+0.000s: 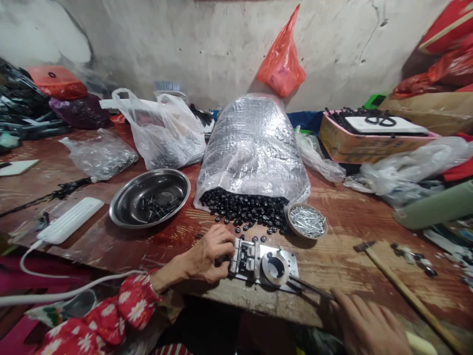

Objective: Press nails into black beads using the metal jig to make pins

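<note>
Silvery metal jig (257, 261) sits right at the near edge of a worn reddish-brown counter (343, 207), roughly mid-scene, and both hands are at it. Left hand (212, 254) is at the jig's left end, fingers curled and partly closed against the clamp blocks. There's something dark between thumb and fingers, but I can't tell what it is or if it's actually gripped. Right hand (369, 320) is blurry, over the end of a dark lever rod (310, 287) that comes off the jig's round ring; can't tell how tightly those fingers are closed. A pale handle (421, 343) pokes out beyond that hand.

Just past the jig, loads of black round caps (246, 209) spill from the mouth of a big, shiny clear plastic sack (254, 138). A small bowl (297, 232) of thin metal pins or screws (306, 220) is just right of the spill. Left side has a steel basin (127, 202) with some black bits (158, 207) in it, plus 1 white power strip (72, 220) nearer the edge. Over on the right, 1 wooden-handled hammer (410, 294) lies flat. Far wall: 1 red bag (283, 64) hanging up.
</note>
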A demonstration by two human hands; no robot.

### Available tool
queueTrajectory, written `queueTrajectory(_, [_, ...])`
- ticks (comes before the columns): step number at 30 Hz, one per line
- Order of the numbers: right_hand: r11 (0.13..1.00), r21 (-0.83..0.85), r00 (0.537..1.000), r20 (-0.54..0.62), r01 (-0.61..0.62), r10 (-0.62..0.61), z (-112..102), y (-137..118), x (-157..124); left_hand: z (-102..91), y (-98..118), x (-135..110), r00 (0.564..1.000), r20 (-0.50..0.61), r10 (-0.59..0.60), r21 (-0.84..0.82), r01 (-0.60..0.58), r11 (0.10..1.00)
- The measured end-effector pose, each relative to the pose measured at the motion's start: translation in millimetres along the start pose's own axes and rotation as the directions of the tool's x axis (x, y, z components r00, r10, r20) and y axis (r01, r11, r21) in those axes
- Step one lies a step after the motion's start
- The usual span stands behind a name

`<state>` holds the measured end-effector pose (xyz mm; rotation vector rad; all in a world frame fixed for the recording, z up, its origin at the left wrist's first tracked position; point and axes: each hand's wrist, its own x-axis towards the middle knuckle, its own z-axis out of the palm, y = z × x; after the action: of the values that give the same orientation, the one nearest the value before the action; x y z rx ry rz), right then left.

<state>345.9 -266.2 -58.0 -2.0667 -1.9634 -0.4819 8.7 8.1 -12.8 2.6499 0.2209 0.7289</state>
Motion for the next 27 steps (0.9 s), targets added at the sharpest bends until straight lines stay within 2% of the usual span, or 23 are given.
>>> queueTrajectory(2, [0.999,-0.026,0.998,-0.05,-0.025,0.024,3.8,-14.8,21.7,0.8,-2.7,2.7,1.0,-0.012,0.006,-0.055,-0.006,0.998])
queueTrajectory(6, [0.991,0.101,0.99,-0.097,-0.091,0.1,11.1,-50.0,56.8,5.7,-3.1,6.1,0.999,-0.04,-0.009,-0.162,0.003,0.987])
queueTrajectory(9, [0.972,0.2,0.986,-0.092,-0.122,0.143,17.2,-59.2,73.3,5.0,1.4,8.4,0.994,-0.113,-0.007,-0.191,-0.015,0.981])
queueTrajectory(12, [0.941,0.311,0.982,-0.089,-0.13,0.165,18.9,-60.1,86.0,-8.8,3.6,6.6,0.968,-0.251,-0.025,-0.121,-0.006,0.993])
queueTrajectory(15, [0.911,0.395,0.982,-0.09,-0.118,0.167,16.7,-63.7,98.5,-36.4,-5.1,-5.3,0.908,-0.41,-0.087,0.063,0.123,0.99])
queueTrajectory(17, [0.894,0.432,0.984,-0.06,-0.124,0.165,15.7,-68.6,107.1,-58.3,-17.8,-19.1,0.863,-0.48,-0.156,0.225,0.293,0.929])
queueTrajectory(19, [0.882,0.448,0.986,-0.015,-0.144,0.168,16.8,-74.0,116.0,-78.4,-33.1,-35.2,0.817,-0.524,-0.241,0.353,0.466,0.811])
queueTrajectory(21, [0.892,0.419,0.983,0.011,-0.171,0.183,20.1,-78.4,126.0,-93.5,-46.8,-50.9,0.786,-0.526,-0.325,0.452,0.581,0.677])
queueTrajectory(24, [0.93,0.31,0.98,0.053,-0.197,0.19,26.3,-83.0,144.5,-102.7,-57.2,-66.7,0.747,-0.509,-0.428,0.528,0.663,0.53])
queueTrajectory(27, [0.948,0.228,0.96,0.22,-0.222,0.172,27.1,-88.7,166.0,-96.8,-52.1,-67.1,0.72,-0.561,-0.409,0.534,0.692,0.487])
